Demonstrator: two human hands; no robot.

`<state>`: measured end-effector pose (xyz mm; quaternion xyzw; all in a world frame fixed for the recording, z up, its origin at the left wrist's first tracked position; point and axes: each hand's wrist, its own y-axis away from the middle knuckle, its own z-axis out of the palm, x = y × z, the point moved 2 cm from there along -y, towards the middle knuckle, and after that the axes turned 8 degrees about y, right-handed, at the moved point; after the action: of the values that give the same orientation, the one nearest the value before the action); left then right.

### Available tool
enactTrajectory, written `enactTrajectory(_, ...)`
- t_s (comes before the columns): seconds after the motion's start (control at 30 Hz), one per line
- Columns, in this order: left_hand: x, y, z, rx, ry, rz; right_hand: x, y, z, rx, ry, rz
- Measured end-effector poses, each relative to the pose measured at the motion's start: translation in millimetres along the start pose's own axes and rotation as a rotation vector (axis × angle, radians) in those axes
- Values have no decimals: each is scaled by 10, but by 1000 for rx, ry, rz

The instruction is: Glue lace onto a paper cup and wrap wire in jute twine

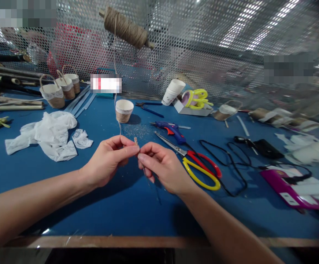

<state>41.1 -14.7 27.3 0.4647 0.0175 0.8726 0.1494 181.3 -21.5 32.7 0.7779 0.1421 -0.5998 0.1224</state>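
Observation:
My left hand [110, 158] and my right hand [162, 167] meet over the blue table [115, 205], both pinching a thin jute twine [115, 73]. The twine runs up from my fingers to a spool [126, 27] hung on the mesh wall. A short frayed end sticks up between my fingertips. Just behind the hands stands a paper cup wrapped in twine [124, 110]. To the right of my right hand lie red-and-yellow scissors [200, 167].
A blue glue gun [173, 130] lies behind the scissors. White lace fabric [48, 135] lies at the left, with small handled twine baskets [56, 91] behind it. Stacked paper cups [173, 91], yellow tape rolls [199, 98], black cables [230, 161] and a magenta box [285, 187] sit at the right.

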Motion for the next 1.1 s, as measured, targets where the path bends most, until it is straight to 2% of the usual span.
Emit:
enactTrajectory(0.13, -2, -4, -11, -2, 12, -15, 33, -19, -17, -24, -129, 13)
enactTrajectory(0.4, -16, -2, -23, 19, -38, 62, -21, 10, 17, 76, 16, 20)
enactTrajectory(0.47, -18, 2, -20, -10, -28, 44, -13, 7, 20, 32, -41, 26)
enactTrajectory(0.6, -8, 9, -3, -70, 13, -32, 21, -7, 25, -136, -246, 64)
enactTrajectory(0.67, 5, 8, 3, -66, 35, -50, 32, -13, 17, -155, -303, 80)
enactTrajectory(0.9, 15, -3, -1, -41, 23, -9, 48, -6, 10, -10, -261, 56)
enactTrajectory(1.1, 8, 0, -6, -26, -11, 24, 51, -3, 11, 44, -181, 31)
